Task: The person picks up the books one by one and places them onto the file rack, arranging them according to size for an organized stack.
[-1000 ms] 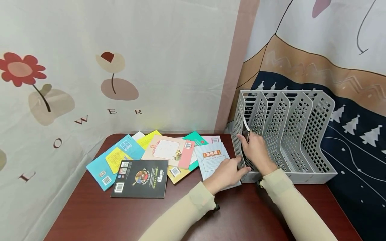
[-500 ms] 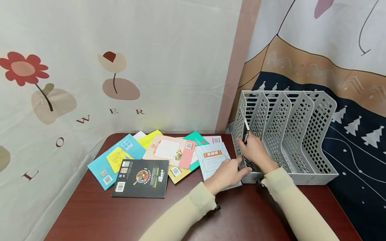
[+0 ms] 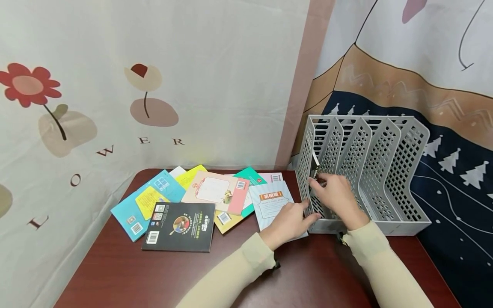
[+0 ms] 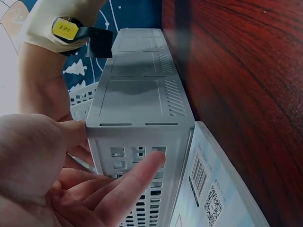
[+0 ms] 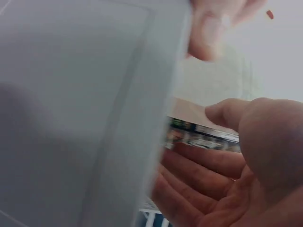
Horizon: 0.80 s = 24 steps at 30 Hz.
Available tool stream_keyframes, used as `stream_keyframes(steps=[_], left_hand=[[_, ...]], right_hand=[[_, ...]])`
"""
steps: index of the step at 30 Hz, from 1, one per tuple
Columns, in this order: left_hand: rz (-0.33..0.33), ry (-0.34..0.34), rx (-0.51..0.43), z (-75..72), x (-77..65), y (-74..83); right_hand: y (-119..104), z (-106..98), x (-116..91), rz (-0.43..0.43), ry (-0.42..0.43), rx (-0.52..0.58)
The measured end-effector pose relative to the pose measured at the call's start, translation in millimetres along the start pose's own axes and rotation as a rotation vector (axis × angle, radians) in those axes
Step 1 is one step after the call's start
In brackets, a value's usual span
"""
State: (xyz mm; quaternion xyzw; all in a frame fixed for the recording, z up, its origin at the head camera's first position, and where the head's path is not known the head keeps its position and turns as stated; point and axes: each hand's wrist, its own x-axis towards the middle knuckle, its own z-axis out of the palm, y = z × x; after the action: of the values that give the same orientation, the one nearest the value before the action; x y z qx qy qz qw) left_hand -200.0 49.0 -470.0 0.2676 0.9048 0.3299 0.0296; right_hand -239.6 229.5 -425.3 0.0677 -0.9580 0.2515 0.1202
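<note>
The right hand (image 3: pixel 340 196) has shifted slightly down and to the right since the earlier frame, baring more of the dark book (image 3: pixel 314 166), which stays upright in the leftmost compartment of the light grey file organizer (image 3: pixel 375 227) at right of centre. The left hand (image 3: pixel 288 221) has kept its place at the organizer's lower left corner.

In the right wrist view the right hand's thumb and fingers are spread well apart, the fingers nearly straight, at the book's edge; whether they touch it I cannot tell. The left wrist view shows the left hand holding the organizer's corner, thumb at the front edge, index finger extended along the perforated outer side wall, the other fingers bent.

Just left of the organizer, partly under the left hand, lies a pale blue booklet (image 3: pixel 269 203) with an orange title label. From there to the left, at the centre of the frame, books overlap on the reddish-brown table (image 3: pixel 304 278): a pink book (image 3: pixel 212 192) on top, a green book (image 3: pixel 247 174) and a yellow book with a barcode (image 3: pixel 232 220) below it, and a blue book (image 3: pixel 124 214) at far left, its corner under a black book (image 3: pixel 179 237). Flower-printed cloth (image 3: pixel 231 85) fills the upper left.
</note>
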Motion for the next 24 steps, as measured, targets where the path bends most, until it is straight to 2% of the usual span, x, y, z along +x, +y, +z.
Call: stream_keyframes(steps=[5, 11, 15, 19, 24], left_hand=[[0.017, 0.006, -0.021, -2.1, -3.6, -1.3], [0.069, 0.042, -0.073, -12.0, -8.9, -5.1], [0.034, 0.067, -0.089, -24.3, -14.8, -13.2], [-0.018, 0.097, -0.08, -38.3, -25.0, -28.1], [-0.051, 0.164, -0.047, -55.9, -46.7, -49.6]], right_hand=[[-7.4, -3.6, -7.4, -0.058, 0.021, -0.025], [-24.6, 5.2, -17.3, -0.139, -0.001, 0.032], [-36.0, 16.6, -22.6, -0.174, -0.001, 0.075], [-46.0, 33.1, -25.6, -0.192, -0.001, 0.134], [-61.4, 56.2, -30.4, -0.157, -0.087, 0.175]])
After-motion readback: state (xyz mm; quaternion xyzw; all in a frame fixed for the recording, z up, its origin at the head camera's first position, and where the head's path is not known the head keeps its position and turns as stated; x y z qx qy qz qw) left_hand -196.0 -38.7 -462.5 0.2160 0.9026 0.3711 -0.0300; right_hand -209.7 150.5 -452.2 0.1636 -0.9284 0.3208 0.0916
